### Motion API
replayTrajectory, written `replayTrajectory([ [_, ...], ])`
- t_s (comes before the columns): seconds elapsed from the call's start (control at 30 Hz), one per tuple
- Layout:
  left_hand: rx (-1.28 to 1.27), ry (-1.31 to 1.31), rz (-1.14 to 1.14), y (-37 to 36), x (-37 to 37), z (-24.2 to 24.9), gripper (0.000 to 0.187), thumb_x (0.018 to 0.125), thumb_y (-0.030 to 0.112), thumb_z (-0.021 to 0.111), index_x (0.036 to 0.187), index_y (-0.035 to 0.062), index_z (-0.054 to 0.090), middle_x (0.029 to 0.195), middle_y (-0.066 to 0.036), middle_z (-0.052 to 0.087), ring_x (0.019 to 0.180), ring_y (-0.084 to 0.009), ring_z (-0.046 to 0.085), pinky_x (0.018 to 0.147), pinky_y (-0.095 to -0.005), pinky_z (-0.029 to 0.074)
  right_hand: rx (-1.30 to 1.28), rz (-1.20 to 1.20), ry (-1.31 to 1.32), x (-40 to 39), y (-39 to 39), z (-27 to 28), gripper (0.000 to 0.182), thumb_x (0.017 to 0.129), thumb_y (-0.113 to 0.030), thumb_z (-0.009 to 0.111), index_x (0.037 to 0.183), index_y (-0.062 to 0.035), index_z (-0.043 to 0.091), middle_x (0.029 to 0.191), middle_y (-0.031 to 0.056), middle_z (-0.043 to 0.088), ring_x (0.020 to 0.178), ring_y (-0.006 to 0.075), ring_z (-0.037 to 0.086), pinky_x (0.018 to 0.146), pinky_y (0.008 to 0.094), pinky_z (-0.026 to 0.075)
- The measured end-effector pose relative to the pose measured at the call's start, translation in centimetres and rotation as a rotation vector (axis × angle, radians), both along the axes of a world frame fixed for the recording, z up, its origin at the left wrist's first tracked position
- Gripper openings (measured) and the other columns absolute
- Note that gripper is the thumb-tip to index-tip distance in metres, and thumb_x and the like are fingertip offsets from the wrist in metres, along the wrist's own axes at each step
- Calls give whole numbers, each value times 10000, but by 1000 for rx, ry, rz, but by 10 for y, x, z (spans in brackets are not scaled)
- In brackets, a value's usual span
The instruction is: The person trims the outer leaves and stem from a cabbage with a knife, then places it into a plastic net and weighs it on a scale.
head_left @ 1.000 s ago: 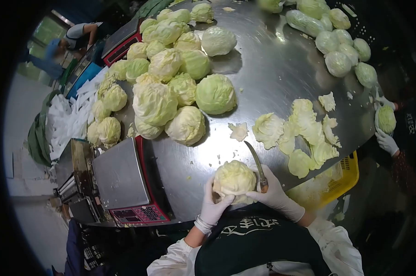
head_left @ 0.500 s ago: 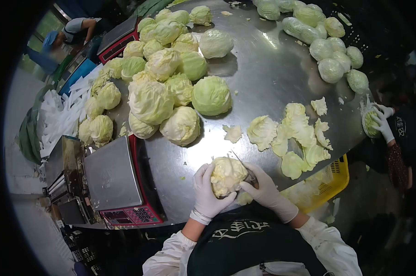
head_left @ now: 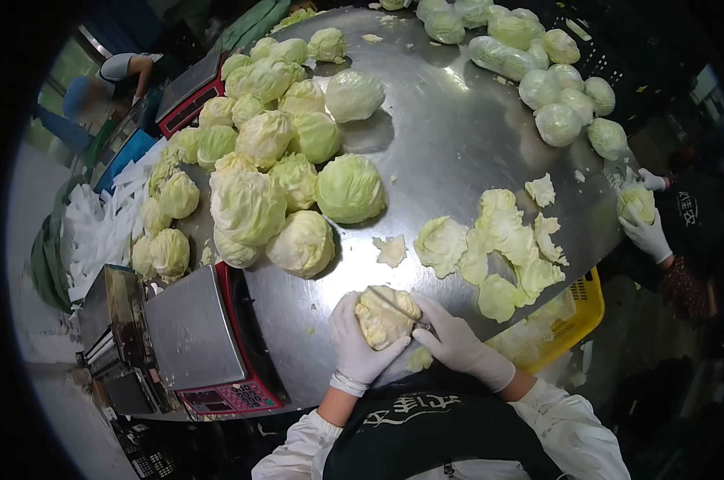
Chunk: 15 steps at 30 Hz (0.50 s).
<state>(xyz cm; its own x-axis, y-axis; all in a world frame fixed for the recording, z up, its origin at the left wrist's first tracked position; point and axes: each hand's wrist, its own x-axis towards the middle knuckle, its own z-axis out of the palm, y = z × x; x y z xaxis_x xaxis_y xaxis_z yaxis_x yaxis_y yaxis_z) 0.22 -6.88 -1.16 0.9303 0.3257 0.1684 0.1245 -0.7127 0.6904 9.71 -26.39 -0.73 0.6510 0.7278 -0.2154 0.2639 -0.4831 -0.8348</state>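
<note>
A pale, trimmed cabbage head [head_left: 384,322] is held close to my body over the near edge of the metal table [head_left: 450,128]. My left hand [head_left: 357,342], in a white glove, wraps round its left side. In my gloved right hand [head_left: 456,340] is a knife [head_left: 394,304], its thin blade lying across the top of the cabbage. The fingers of that hand also rest by the cabbage's right side; the knife's handle is mostly hidden. Torn outer leaves [head_left: 506,232] lie just beyond my right hand, and one small leaf scrap [head_left: 419,358] sits below the cabbage.
Unwrapped cabbages [head_left: 250,200] are heaped to the left, beside a red-framed scale [head_left: 194,328]. Wrapped cabbages [head_left: 558,124] lie at the far right. A yellow basket [head_left: 590,308] stands under the right edge. At right a co-worker's gloved hands [head_left: 648,236] hold a cabbage; another person bends at upper left.
The knife blade has swung from upright beside the cabbage to lying across its top. The cabbage has turned slightly in my hands. The co-worker's hands at right have shifted round their cabbage.
</note>
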Motion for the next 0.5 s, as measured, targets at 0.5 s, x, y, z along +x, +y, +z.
replayTrajectory([
  [0.5, -174, 133, -64, 57, -83, 3, 974, 587, 298, 978, 1355, 65, 426, 1414, -241, 375, 1376, -423, 408, 1172, -490, 357, 274, 182, 305, -1, 31, -6, 388, 879, -170, 768, 1200, 20, 661, 1083, 119, 655, 980, 182, 635, 850, 316, 527],
])
